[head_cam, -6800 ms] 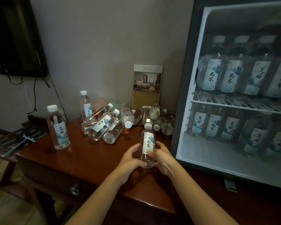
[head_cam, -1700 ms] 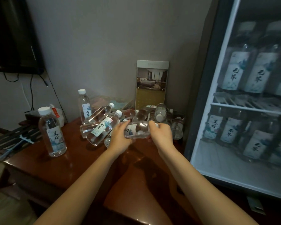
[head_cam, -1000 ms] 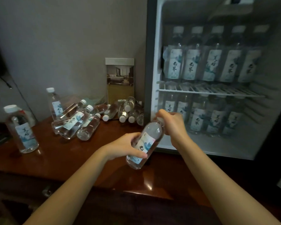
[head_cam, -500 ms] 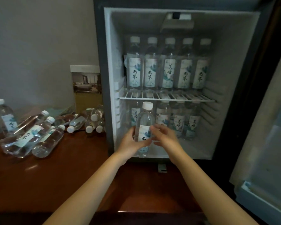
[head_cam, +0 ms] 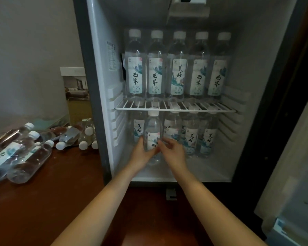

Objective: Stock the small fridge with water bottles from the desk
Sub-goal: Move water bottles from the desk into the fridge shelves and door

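Note:
The small fridge (head_cam: 167,176) stands open on the desk. A clear water bottle (head_cam: 152,128) with a white cap stands upright inside its lower compartment, in front of the back row. My left hand (head_cam: 140,155) wraps its left side and my right hand (head_cam: 172,153) pinches its right side. Several bottles fill the wire shelf (head_cam: 174,108) above, and several more stand behind the held one. A pile of bottles (head_cam: 21,150) lies on its side on the desk at the left.
The brown desk (head_cam: 52,201) runs from the left to the fridge front. A framed picture card (head_cam: 75,89) leans on the wall behind the pile. The fridge door (head_cam: 295,201) hangs open at the right.
Both hands have pushed the upright bottle deeper into the lower compartment, under the wire shelf. The view has moved closer to the fridge.

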Action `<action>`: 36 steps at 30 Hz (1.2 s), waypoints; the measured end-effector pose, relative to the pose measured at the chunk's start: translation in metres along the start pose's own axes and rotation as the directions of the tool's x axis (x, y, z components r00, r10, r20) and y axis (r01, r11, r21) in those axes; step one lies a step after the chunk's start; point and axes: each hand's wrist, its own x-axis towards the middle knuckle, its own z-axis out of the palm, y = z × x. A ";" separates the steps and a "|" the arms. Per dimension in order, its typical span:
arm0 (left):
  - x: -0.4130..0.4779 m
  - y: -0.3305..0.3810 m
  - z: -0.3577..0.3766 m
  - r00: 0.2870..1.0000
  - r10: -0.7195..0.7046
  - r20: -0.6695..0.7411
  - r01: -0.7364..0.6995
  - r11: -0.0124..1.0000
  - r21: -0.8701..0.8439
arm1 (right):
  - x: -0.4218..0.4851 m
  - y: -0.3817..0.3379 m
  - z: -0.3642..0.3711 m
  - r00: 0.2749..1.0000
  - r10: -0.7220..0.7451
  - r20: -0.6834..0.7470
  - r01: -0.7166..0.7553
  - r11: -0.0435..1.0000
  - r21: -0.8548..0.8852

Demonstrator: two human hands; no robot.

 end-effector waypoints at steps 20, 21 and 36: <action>0.010 -0.009 0.004 0.999 0.043 -0.002 -0.040 0.956 0.290 | 0.011 0.011 0.007 0.996 0.025 -0.086 -0.032 0.996 -0.077; 0.011 -0.008 0.003 0.999 0.037 -0.008 -0.032 0.952 0.306 | 0.010 0.011 0.007 0.995 0.033 -0.090 -0.041 0.995 -0.087; -0.079 0.014 -0.058 0.986 0.107 -0.128 -0.037 0.886 0.461 | -0.047 -0.024 0.034 0.958 0.241 0.153 -0.237 0.970 -0.043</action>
